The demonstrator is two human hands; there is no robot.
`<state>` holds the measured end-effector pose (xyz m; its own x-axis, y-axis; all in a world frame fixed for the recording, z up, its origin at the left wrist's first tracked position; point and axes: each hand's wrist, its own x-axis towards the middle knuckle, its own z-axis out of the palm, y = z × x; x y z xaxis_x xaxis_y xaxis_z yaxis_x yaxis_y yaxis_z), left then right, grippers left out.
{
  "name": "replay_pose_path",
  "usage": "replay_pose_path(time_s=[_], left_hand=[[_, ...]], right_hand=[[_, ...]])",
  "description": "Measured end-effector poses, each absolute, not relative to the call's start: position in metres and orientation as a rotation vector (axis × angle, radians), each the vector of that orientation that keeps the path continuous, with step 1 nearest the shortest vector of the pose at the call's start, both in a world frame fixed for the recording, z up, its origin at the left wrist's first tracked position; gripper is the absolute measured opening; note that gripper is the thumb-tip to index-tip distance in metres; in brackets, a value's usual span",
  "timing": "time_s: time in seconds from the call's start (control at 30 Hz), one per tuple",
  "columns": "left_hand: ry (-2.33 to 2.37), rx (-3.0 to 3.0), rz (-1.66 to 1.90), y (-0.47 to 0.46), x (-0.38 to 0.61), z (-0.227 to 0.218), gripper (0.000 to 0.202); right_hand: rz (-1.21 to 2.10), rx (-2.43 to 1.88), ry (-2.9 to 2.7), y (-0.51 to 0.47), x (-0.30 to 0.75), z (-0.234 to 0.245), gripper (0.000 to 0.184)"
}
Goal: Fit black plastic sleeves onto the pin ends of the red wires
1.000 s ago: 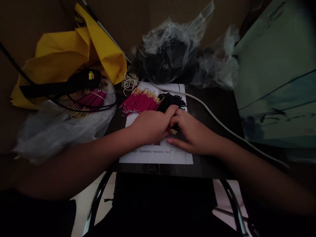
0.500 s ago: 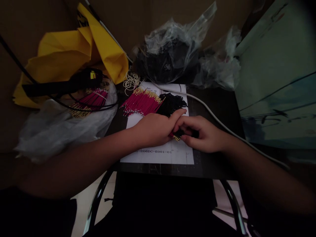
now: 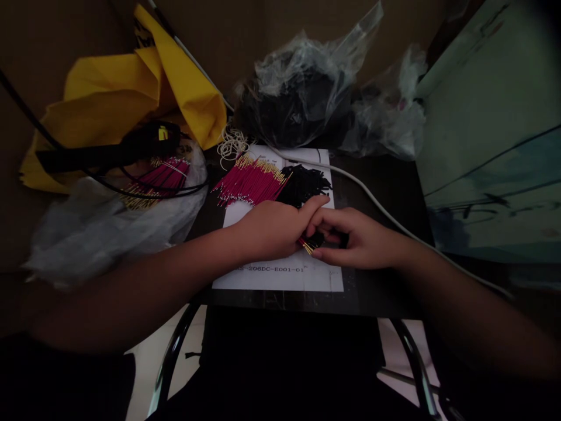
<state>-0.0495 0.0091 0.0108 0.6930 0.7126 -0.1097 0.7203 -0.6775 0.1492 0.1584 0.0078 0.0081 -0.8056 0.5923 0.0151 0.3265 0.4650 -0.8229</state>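
Pink wires with gold tips point(image 3: 249, 181) lie in a long heap on a white printed sheet point(image 3: 272, 280), and a small bunch of pink wires point(image 3: 309, 244) sits between the two hands, low on the sheet and just below the heap. The right hand point(image 3: 357, 240) pinches this bunch, with the thumb on the near side and the fingers point(image 3: 333, 219) curled over the far side. The left hand point(image 3: 272, 231) lies right up against the bunch, its fingers pressed together and pointing at a black heap of short pieces point(image 3: 302, 184). I cannot tell if the left hand is gripping the bunch too, because the hand hides part of it. Each wire looks very thin and light, a bit stiff, and likely to slide out of a loose bunch. A good place to hold them looks like the pink middle, with all the wires squeezed together, and not the small gold tips, which may bend. Past the sheet, a second pink bunch point(image 3: 160, 181) rests on a cloudy plastic bag point(image 3: 109, 228), near a black tool with a yellow label point(image 3: 149, 140). A white cable point(image 3: 372, 193) runs across the dark table point(image 3: 385, 280).
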Motion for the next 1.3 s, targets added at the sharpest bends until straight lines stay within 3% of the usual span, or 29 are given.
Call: replay_pose_path(time_s=[0.63,0.77,0.9,1.3], left_hand=[[1.202,2.772,-0.014,0.0075,-0.0502,0.0129,0.074],[1.286,2.775,0.131,0.0072,-0.0517,0.0146,0.048],[1.243,2.825,0.147,0.0080,-0.0540,0.0151,0.025],[1.206,2.790,0.099,0.0079,-0.0531,0.0149,0.031]], right_hand=[[1.231,-0.753,-2.362,0.0069,0.1584,0.0054,0.027],[1.140,-0.742,-2.150,0.0060,0.1612,0.0045,0.031],[1.132,-0.805,-2.069,0.0072,0.1626,0.0029,0.023],[1.063,-0.754,-2.209,0.0088,0.1589,0.0026,0.021]])
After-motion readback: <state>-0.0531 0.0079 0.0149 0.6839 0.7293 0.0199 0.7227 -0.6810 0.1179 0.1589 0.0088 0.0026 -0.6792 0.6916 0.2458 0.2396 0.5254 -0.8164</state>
